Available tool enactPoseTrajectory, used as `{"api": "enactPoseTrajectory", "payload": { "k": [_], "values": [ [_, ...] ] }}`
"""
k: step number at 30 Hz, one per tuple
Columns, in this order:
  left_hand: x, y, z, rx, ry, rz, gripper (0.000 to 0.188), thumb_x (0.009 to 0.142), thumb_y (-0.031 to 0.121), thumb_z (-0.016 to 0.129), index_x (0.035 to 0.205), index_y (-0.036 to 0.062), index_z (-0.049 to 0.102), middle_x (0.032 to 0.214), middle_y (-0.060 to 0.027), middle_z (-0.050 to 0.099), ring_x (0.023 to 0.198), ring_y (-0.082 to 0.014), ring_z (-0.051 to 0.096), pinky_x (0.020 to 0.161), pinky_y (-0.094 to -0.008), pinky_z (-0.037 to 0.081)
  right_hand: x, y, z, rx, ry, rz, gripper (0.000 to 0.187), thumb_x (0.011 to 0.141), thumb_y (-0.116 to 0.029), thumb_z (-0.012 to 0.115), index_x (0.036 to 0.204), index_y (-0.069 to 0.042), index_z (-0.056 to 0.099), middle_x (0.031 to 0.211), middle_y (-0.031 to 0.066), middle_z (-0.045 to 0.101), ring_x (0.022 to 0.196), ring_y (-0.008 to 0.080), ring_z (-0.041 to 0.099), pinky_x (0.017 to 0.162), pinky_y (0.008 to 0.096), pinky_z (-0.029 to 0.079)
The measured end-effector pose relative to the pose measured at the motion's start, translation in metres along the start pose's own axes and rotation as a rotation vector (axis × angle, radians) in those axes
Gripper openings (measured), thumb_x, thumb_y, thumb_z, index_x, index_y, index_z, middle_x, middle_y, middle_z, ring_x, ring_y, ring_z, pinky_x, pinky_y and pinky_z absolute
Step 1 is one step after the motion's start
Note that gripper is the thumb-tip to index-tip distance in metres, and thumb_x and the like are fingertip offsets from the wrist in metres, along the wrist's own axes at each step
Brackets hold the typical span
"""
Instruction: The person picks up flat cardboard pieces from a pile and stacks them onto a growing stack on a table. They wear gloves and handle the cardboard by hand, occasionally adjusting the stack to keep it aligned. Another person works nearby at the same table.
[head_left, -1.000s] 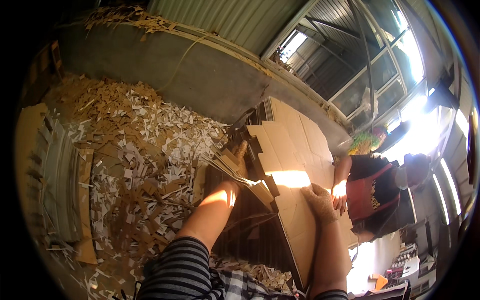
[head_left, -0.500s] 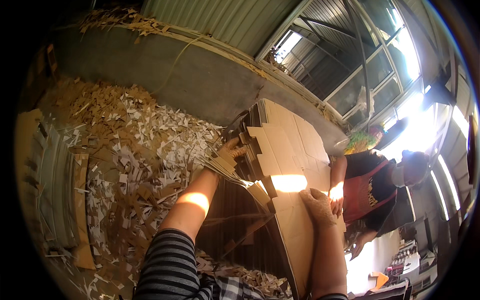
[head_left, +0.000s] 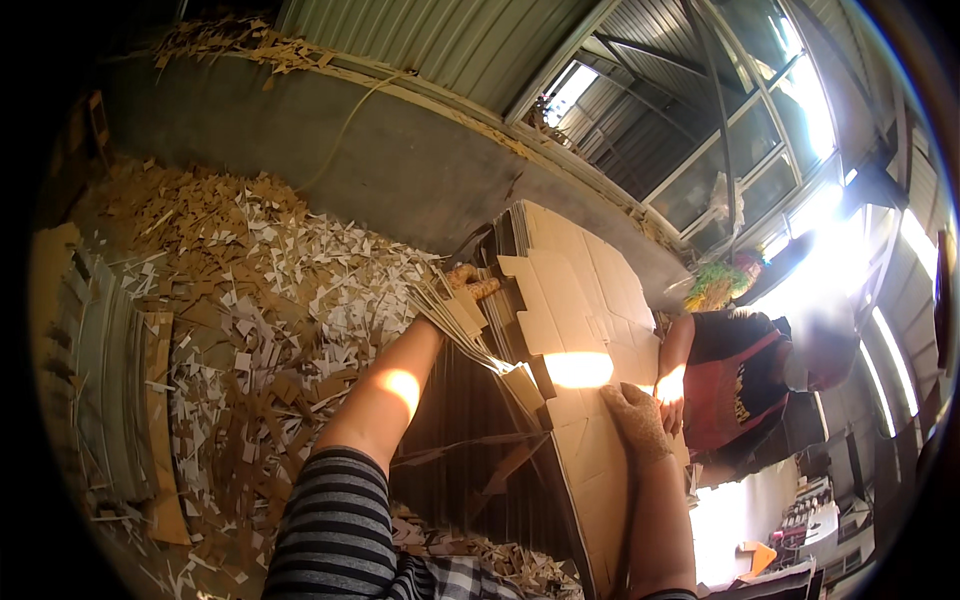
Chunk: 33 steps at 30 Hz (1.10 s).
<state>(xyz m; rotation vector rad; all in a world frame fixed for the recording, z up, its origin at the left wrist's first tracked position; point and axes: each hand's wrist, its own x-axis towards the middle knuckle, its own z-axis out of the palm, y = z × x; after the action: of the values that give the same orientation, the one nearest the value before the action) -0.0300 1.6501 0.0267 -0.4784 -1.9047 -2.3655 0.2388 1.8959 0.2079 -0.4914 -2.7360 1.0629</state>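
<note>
A tall stack of die-cut cardboard sheets [head_left: 585,300] stands in front of me, with notched tabs along its left edge. At that edge my left hand [head_left: 472,283], in a patterned glove, is closed on a bunch of layered cardboard strips [head_left: 450,312]. The strips are splayed outward and hang along the stack's side. Part of the left palm is hidden behind them. My right hand [head_left: 637,418], gloved likewise, lies on the top sheet near its right edge, just below a bright patch of sunlight. Its fingers rest on the board.
Cardboard and paper scraps [head_left: 310,270] cover the floor on the left, beside another stack of board [head_left: 110,370]. A co-worker in a red apron [head_left: 715,390] stands at the right, one hand [head_left: 670,400] by the stack. A grey wall [head_left: 400,160] runs behind.
My left hand has shifted slightly up with the strips, which fan out more. My right hand stays on the top sheet. The co-worker's lower hand has gone out of sight.
</note>
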Motion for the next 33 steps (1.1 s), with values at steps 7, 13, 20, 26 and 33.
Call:
{"api": "enactPoseTrajectory", "payload": {
  "k": [7, 13, 20, 26, 33],
  "values": [
    [-0.031, 0.054, 0.011, -0.121, -0.038, -0.170, 0.034, 0.095, 0.033, 0.070, 0.110, 0.0027, 0.066, 0.088, -0.0065, 0.068, 0.078, -0.0188, 0.065, 0.066, -0.0314, 0.055, -0.005, 0.002, -0.009, -0.057, 0.012, 0.055, 0.032, 0.092, -0.030, 0.065, 0.095, 0.002, 0.069, 0.081, 0.0006, 0.064, 0.078, 0.0088, 0.054, 0.070, 0.0280, 0.046],
    [-0.025, 0.033, -0.012, -0.334, -0.107, -0.220, 0.035, 0.098, 0.034, 0.065, 0.117, 0.0046, 0.066, 0.097, -0.0071, 0.068, 0.087, -0.0184, 0.065, 0.074, -0.0330, 0.055, -0.005, -0.009, -0.005, -0.078, 0.008, -0.032, 0.035, 0.091, -0.031, 0.066, 0.083, 0.003, 0.064, 0.071, -0.0012, 0.056, 0.071, 0.0081, 0.048, 0.064, 0.0310, 0.044],
    [-0.018, 0.030, 0.010, -0.221, -0.005, -0.160, 0.037, 0.098, 0.035, 0.064, 0.120, 0.0052, 0.066, 0.105, -0.0092, 0.069, 0.090, -0.0205, 0.066, 0.078, -0.0348, 0.054, -0.008, -0.012, -0.020, -0.295, -0.022, -0.009, 0.052, 0.087, -0.046, 0.063, 0.094, 0.005, 0.066, 0.085, 0.0141, 0.067, 0.084, 0.0214, 0.061, 0.077, 0.0364, 0.048],
    [-0.026, 0.016, -0.017, 0.680, 0.177, 0.506, 0.039, 0.097, 0.036, 0.064, 0.122, 0.0058, 0.067, 0.111, -0.0109, 0.069, 0.093, -0.0223, 0.067, 0.082, -0.0363, 0.054, 0.001, -0.015, -0.013, -0.333, -0.029, -0.002, 0.066, 0.082, -0.059, 0.062, 0.114, -0.002, 0.070, 0.115, 0.0198, 0.070, 0.109, 0.0327, 0.065, 0.095, 0.0405, 0.049],
    [-0.086, 0.028, -0.003, -0.345, -0.083, -0.447, 0.043, 0.098, 0.038, 0.060, 0.126, 0.0067, 0.063, 0.119, -0.0121, 0.066, 0.104, -0.0241, 0.064, 0.090, -0.0374, 0.050, -0.007, 0.032, -0.049, -0.019, 0.118, -0.133, 0.075, 0.082, -0.057, 0.064, 0.131, -0.001, 0.060, 0.127, 0.0215, 0.065, 0.120, 0.0369, 0.061, 0.103, 0.0424, 0.046]
  ]
}}
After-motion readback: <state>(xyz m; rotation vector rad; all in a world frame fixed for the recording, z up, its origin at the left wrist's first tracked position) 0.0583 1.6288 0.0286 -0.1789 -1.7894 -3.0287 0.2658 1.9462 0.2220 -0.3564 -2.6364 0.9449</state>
